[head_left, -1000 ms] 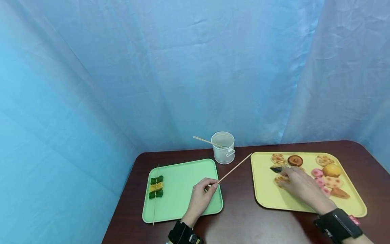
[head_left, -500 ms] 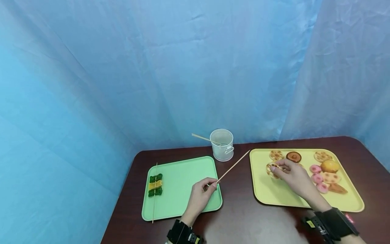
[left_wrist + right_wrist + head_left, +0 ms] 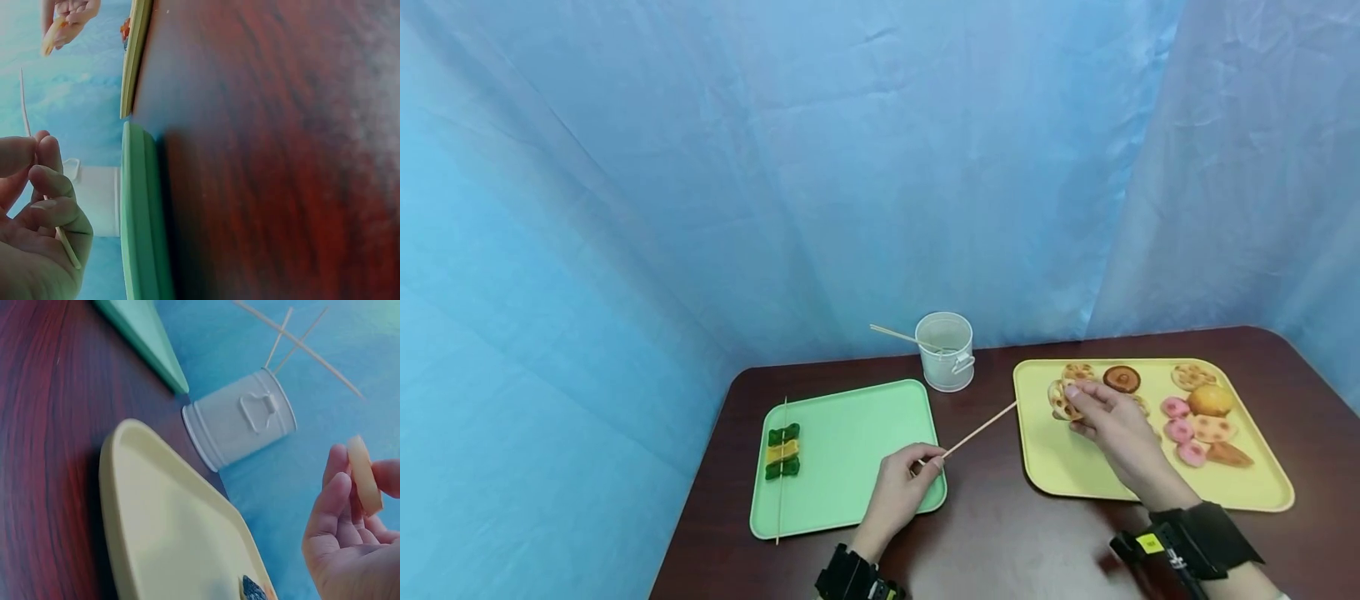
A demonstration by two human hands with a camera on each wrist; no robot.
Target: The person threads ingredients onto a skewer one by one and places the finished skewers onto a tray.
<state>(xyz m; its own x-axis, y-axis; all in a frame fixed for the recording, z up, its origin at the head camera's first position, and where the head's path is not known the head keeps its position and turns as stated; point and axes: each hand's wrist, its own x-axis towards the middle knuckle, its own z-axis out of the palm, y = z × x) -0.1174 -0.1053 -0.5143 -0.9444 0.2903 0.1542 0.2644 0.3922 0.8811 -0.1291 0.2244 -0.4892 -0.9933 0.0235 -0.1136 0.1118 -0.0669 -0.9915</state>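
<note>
My left hand (image 3: 901, 485) pinches a thin wooden skewer (image 3: 981, 430) over the right side of the green tray, its bare tip slanting up toward the yellow tray. In the left wrist view the lower end of the skewer (image 3: 70, 250) crosses the palm. My right hand (image 3: 1118, 433) grips a lotus root slice (image 3: 1060, 402) above the yellow tray (image 3: 1060, 475). The right wrist view shows the slice (image 3: 364, 476) edge-on between thumb and fingers, apart from the skewer. A loaded skewer with green and yellow pieces (image 3: 783, 451) lies at the left of the green tray (image 3: 850, 500).
A white bucket (image 3: 945, 367) with thin sticks stands behind and between the trays. On the yellow tray lie a brown mushroom cap (image 3: 1122, 379), more lotus root slices (image 3: 1192, 377), pink rings (image 3: 1178, 431) and a yellow ball (image 3: 1211, 400). Blue cloth hangs behind the table.
My right hand has taken a lotus root slice from the yellow tray, lifted it and drawn it left. The skewer in my left hand has tipped lower at its far end.
</note>
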